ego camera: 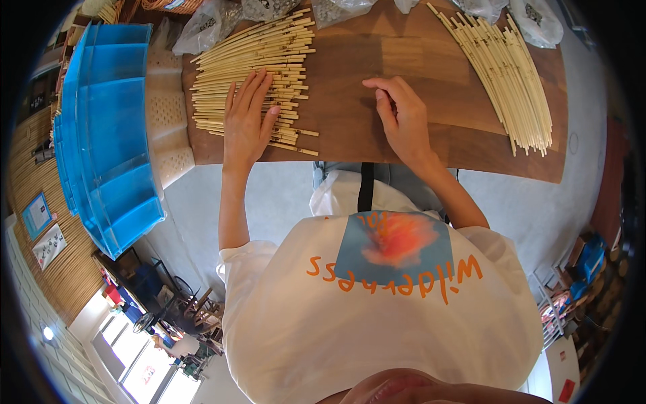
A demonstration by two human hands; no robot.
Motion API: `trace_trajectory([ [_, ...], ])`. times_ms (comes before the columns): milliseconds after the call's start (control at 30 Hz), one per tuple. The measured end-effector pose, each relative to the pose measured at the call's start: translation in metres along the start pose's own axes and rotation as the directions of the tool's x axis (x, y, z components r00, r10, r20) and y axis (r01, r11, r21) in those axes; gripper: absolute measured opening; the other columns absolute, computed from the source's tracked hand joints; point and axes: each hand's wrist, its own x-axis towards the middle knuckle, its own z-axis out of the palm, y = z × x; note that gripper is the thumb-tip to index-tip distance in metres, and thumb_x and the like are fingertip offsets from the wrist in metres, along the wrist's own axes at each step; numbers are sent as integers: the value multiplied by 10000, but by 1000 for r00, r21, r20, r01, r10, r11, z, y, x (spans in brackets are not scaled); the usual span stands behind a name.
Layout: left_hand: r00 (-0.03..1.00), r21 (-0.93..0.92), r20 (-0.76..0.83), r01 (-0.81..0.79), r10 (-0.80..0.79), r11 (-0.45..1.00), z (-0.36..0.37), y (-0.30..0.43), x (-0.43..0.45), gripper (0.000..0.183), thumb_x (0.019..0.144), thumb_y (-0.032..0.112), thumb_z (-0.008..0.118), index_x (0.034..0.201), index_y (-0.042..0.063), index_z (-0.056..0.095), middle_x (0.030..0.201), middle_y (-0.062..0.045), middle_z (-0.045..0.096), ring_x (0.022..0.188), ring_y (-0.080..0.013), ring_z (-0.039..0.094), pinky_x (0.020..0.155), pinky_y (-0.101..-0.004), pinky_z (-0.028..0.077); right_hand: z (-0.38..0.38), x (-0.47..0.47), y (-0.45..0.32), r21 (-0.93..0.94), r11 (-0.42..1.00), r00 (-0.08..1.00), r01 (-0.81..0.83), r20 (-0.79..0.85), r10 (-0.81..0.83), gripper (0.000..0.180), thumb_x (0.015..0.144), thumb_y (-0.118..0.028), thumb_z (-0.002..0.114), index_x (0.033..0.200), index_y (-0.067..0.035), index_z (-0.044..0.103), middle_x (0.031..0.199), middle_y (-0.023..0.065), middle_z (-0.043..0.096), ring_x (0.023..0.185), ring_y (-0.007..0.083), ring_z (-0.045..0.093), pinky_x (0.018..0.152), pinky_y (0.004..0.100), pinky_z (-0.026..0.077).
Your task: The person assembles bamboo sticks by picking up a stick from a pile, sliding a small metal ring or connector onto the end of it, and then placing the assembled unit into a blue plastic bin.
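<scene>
My left hand [247, 113] lies palm down with its fingers spread on a wide layer of thin bamboo sticks [282, 55] at the left of the wooden tabletop [348, 101]. Those sticks run roughly crosswise, their right ends uneven. Nothing shows in its grasp. My right hand [404, 116] is over the middle of the tabletop near its front edge, index finger bent toward the left and the other fingers curled. No object can be made out in it. A second bundle of bamboo sticks [509, 86] lies at the right, pointing away from me.
Clear plastic bags [209, 25] of small pieces line the table's far edge, with another bag [536, 22] at the far right corner. To the left stand a blue plastic bin [118, 111] and a perforated pale stool or rack [169, 111]. A wicker basket [174, 5] is behind.
</scene>
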Motion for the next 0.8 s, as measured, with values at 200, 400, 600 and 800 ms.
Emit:
trace_trajectory([
  [200,998,-54,-57,-21,18,998,9,2,-6,601,1014,280,543,1557,51,425,1611,-131,420,1509,-323,351,1261,-522,215,-1,2,-2,-14,1000,1000,10,-9,-11,196,970,24,597,1124,-46,697,829,101,565,686,218,553,629,329,466],
  [400,999,-34,-27,-26,25,999,17,1,6,606,1017,226,444,1593,52,365,1647,-131,367,1540,-320,299,1276,-503,167,0,2,-2,-21,1000,1000,11,-1,-11,187,972,15,601,1120,-45,699,818,97,555,679,216,541,627,331,462],
  [600,999,-25,-26,-30,29,999,22,-3,16,627,1018,220,437,1612,53,321,1672,-126,325,1555,-316,269,1280,-498,154,-1,2,-3,-23,1000,1000,-14,5,14,178,975,9,601,1115,-42,699,816,94,554,675,211,537,627,331,459],
  [800,999,-45,-19,-36,35,998,16,-6,25,663,1056,361,455,1605,21,310,1675,-150,308,1561,-314,252,1282,-508,136,0,3,-3,-14,1000,1000,-3,3,3,172,976,8,599,1109,-41,697,823,96,558,675,213,539,626,327,461],
])
